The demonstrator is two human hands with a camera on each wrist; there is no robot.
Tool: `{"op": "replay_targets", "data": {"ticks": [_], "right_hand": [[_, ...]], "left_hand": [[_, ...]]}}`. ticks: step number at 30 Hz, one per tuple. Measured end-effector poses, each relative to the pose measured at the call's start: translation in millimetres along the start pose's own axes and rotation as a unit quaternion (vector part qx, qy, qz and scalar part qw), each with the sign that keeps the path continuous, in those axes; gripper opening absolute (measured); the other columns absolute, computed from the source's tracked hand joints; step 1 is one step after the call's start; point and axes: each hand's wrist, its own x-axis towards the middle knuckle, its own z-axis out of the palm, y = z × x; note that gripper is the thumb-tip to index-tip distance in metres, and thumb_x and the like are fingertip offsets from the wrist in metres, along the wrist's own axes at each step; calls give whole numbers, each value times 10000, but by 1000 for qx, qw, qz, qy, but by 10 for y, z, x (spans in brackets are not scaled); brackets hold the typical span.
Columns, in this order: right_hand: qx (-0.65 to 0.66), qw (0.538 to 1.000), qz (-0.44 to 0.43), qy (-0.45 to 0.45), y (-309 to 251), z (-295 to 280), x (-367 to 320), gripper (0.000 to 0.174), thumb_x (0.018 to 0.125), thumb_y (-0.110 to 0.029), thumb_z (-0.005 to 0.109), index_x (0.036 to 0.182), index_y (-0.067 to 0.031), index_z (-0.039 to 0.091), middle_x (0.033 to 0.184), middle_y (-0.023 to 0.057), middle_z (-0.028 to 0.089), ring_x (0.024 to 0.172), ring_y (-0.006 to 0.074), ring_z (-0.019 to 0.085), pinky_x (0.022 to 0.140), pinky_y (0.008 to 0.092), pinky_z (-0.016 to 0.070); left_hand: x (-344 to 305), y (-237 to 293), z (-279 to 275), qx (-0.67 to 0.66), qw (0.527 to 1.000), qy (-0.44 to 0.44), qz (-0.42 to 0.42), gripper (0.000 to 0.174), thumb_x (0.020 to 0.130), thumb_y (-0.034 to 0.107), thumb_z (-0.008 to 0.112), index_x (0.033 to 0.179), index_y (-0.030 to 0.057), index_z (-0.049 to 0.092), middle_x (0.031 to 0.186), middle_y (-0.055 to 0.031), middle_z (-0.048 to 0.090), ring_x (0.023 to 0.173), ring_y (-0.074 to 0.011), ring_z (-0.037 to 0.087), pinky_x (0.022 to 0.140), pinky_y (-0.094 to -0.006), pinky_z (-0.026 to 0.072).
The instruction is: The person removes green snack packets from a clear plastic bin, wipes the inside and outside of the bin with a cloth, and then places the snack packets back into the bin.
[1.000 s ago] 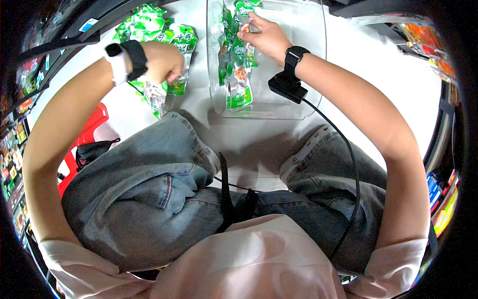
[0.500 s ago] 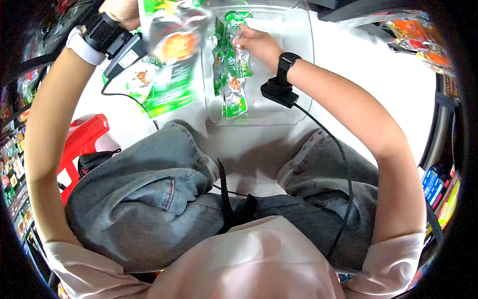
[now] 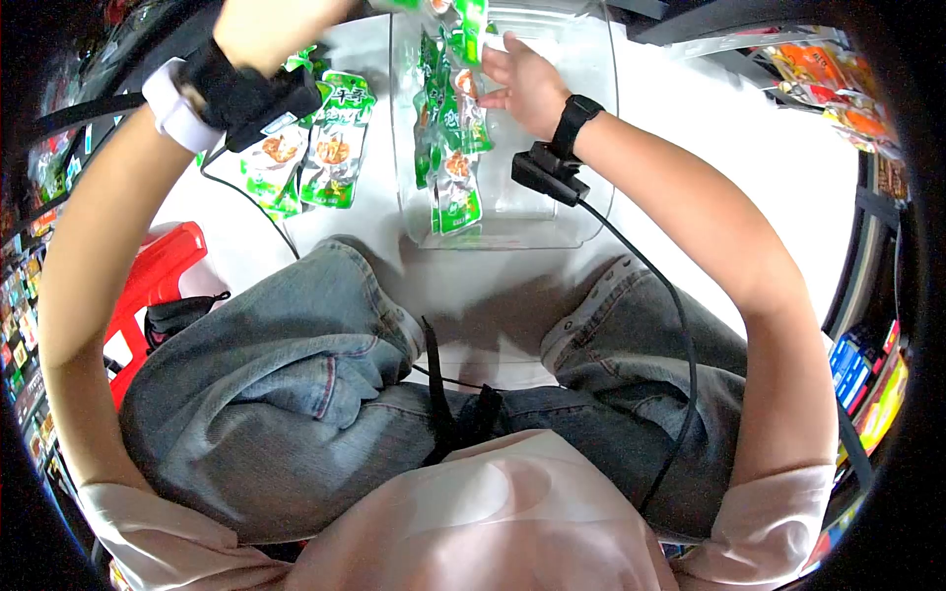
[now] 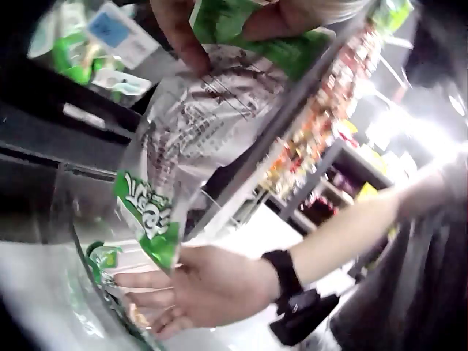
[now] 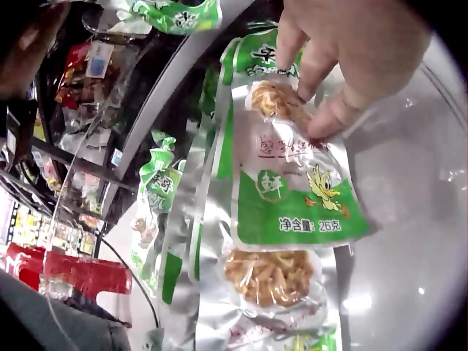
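My left hand [image 3: 281,30] is at the top of the head view, blurred. The left wrist view shows its thumb and fingers pinching the green end of a silver-and-green snack pack [image 4: 212,117], which hangs over the clear bin [image 3: 402,197]. Fingers spread, my right hand [image 3: 527,89] is inside the bin beside a row of similar packs [image 3: 458,163]. In the right wrist view, the fingertips of my right hand [image 5: 351,58] touch the front of the top pack [image 5: 292,183], which overlaps another pack [image 5: 270,278].
More packs [image 3: 335,148] lie on the white surface left of the bin, partly behind the left wrist's camera. A red stool-like object [image 3: 158,271] stands at the left, with a black pouch [image 3: 182,315] beside it. Shelves of colourful packages [image 3: 823,89] line both sides.
My left hand has lifted a pack from the left pile and carried it to the bin's far end. My right hand's fingers have spread and moved slightly off the pack edges.
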Motion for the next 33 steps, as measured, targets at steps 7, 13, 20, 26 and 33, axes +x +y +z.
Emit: {"op": "replay_targets", "data": {"ticks": [7,13,20,26,33], "right_hand": [[8,991,-58,-117,-64,-51,-49,707,856,-566,385,1347,-75,252,1367,109,295,1228,237,297,963,472,312],[-36,991,-74,-104,-154,81,-323,876,741,-662,506,1356,-83,275,1356,122,318,1272,227,250,1048,398,177],[58,989,13,-137,-203,-12,-231,342,792,-314,610,1027,-77,536,958,70,574,869,197,560,784,309,445],[-52,998,16,-35,-18,-166,21,92,773,-61,530,847,-10,548,760,76,544,652,160,529,607,298,433],[-282,957,-59,-34,156,58,-339,273,760,-50,419,997,48,513,801,175,569,670,236,556,560,350,439]], "left_hand": [[-430,-3,651,216,846,-340,351,150,546,120,575,627,13,510,701,-71,476,665,-216,490,605,-326,445],[-605,-86,968,286,799,-368,380,86,566,131,547,576,47,531,666,-47,442,727,-183,467,712,-278,422],[-636,-207,962,308,805,-392,322,87,581,135,550,585,48,560,685,-42,464,757,-191,465,747,-287,437],[-613,-101,773,262,900,-323,127,320,665,24,550,984,38,572,981,-103,567,1009,-252,504,830,-355,449],[-673,-420,79,191,950,109,-221,93,779,20,518,845,30,583,813,-62,603,729,-134,563,671,-268,447]]}}
